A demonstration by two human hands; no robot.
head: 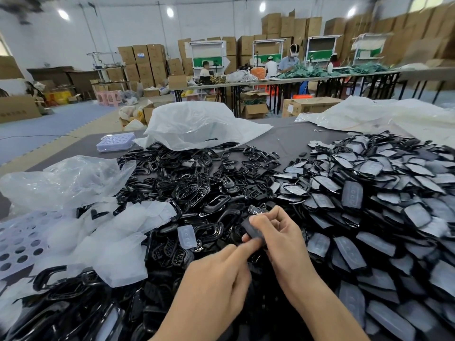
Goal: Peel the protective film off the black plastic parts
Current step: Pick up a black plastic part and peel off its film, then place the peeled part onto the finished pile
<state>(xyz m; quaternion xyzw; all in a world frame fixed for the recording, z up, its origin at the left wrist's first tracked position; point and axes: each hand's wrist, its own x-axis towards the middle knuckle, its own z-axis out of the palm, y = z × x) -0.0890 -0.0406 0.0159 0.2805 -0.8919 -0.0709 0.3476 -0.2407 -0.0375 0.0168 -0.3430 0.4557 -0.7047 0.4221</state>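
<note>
Head view: right hand [280, 239] pinches a matte black plastic part [254, 231]; left hand [219, 274] presses a straight forefinger on its 6 o'clock edge; film-covered parts [352, 193] heap at 3 o'clock.

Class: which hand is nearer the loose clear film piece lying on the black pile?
Left. The left hand lies just right of the film piece; the right hand, holding a black part, is farther right.

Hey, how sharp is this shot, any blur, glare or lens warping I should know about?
Head view: the centre is fairly sharp, and the right hand and the black part it holds read clearly. The left hand is slightly smeared at the fingertip. The cardboard boxes at top right streak with motion blur, the ceiling lights blow out white, and the wide lens bends lines near the edges.
</note>
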